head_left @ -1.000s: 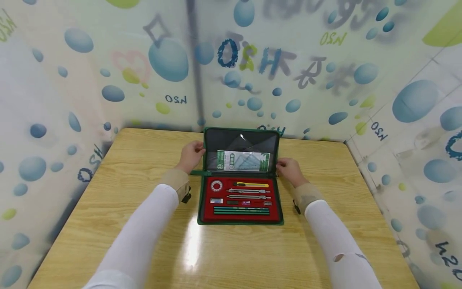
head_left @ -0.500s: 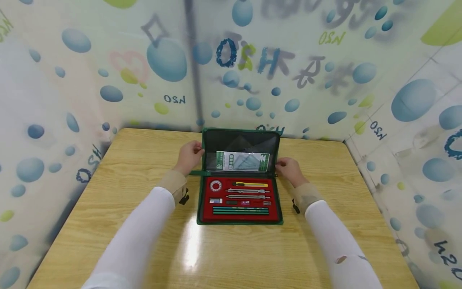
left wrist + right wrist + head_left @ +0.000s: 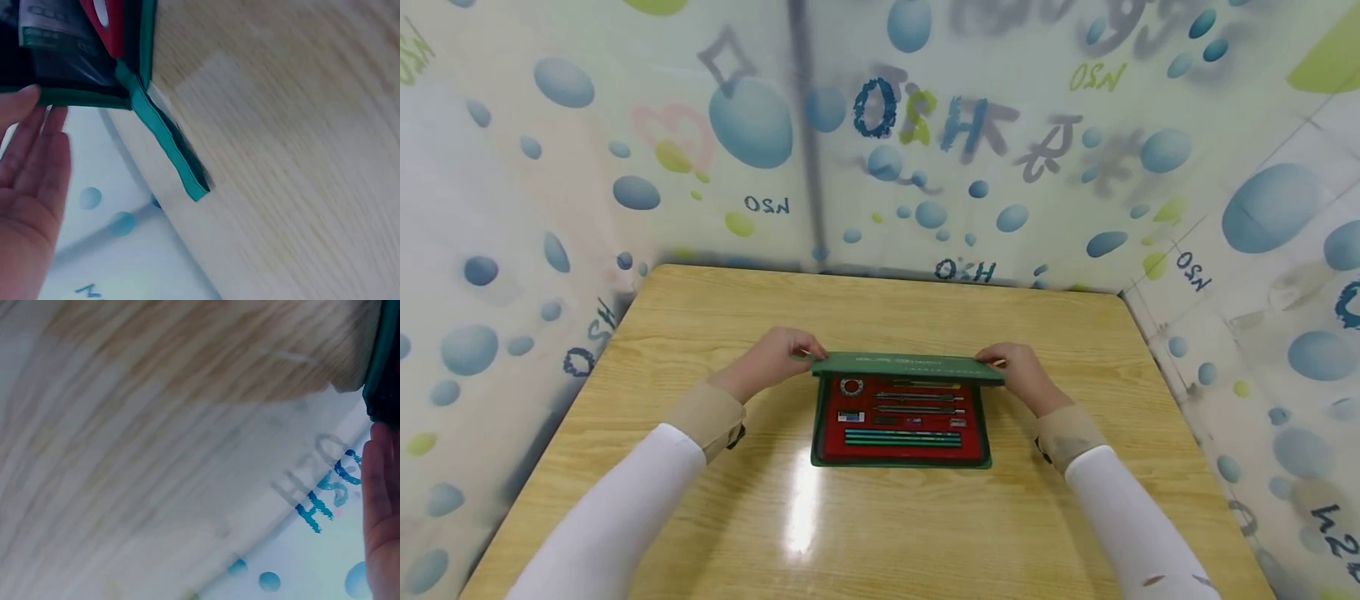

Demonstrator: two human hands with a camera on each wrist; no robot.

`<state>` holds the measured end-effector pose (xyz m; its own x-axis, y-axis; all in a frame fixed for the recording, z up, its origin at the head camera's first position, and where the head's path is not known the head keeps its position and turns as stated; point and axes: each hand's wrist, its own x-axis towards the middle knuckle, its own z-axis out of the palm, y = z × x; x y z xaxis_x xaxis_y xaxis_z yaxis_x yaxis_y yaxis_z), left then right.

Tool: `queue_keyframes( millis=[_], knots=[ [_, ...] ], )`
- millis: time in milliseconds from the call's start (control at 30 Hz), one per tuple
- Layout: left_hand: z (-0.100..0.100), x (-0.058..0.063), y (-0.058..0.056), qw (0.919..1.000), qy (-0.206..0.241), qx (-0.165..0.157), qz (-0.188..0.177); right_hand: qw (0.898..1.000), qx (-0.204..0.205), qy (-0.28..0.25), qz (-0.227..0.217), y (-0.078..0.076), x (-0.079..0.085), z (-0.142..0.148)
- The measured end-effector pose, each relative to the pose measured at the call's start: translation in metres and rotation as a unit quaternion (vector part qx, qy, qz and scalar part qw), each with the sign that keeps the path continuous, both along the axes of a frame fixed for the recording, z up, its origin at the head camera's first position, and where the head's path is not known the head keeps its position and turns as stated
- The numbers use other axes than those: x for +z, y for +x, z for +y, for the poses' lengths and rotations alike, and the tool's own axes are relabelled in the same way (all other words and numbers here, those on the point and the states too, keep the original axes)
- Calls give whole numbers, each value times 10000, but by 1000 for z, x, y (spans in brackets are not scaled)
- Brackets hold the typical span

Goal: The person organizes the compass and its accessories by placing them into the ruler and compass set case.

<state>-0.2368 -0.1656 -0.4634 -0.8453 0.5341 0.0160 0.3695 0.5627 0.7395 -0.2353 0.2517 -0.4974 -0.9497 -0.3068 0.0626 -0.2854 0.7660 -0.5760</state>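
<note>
A green zip-up drawing-instrument case (image 3: 817,433) lies on the wooden table, its lid (image 3: 910,365) tilted partway down over the red tray. My left hand (image 3: 775,360) pinches the lid's left corner; in the left wrist view its thumb lies on the inner side and the fingers behind. At the right corner, my right hand (image 3: 1018,371) holds the lid's edge; only part of that hand (image 3: 382,494) shows in the right wrist view. Inside the tray are a white ring (image 3: 852,387), compasses (image 3: 919,409), an eraser (image 3: 851,417), a sharpener (image 3: 957,422) and green pencils (image 3: 902,437). The lid partly covers the yellow cutter.
A green strap (image 3: 165,144) sticks out from the case's hinge over the table. Bare wood (image 3: 880,533) lies in front of the case and to both sides. A patterned wall (image 3: 880,208) stands behind the table's far edge.
Both hands have brought the lid from standing up to leaning forward and down over the tray. Its inner pocket with the packet is now out of the head view.
</note>
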Motion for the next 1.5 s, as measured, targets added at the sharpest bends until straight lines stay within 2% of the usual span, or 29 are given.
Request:
queue_keyframes(
  millis=[133,233,367,500,600,800,933,1133,1267,1500],
  knots=[
    [3,1,13,9961,-511,-594,410,9990,292,327,-49,2,1,-2],
    [9,1,21,9883,-1122,-824,618,9981,400,473,-66,4,0,-3],
    [20,-2,31,9745,-1907,-873,802,9969,190,687,-329,6,-1,-4],
    [31,-7,40,9660,-2361,-760,727,9953,-189,765,-567,6,-1,-7],
    [36,-13,44,9660,-2420,-750,508,9945,-243,841,-571,4,-2,-9],
    [41,-22,47,9743,-1990,-1055,52,9918,-228,1079,-641,-1,-6,-10],
    [44,-27,48,9726,-2061,-1075,81,9917,-272,1100,-605,-4,-6,-10],
    [54,-32,49,9650,-2436,-944,236,9920,-248,1183,-367,-9,-7,-9],
    [57,-32,42,9646,-2495,-814,254,9917,-232,1264,41,-15,-8,-11],
    [55,-30,17,9684,-2405,-653,99,9845,-237,1663,512,-31,-6,-15]
  ],
)
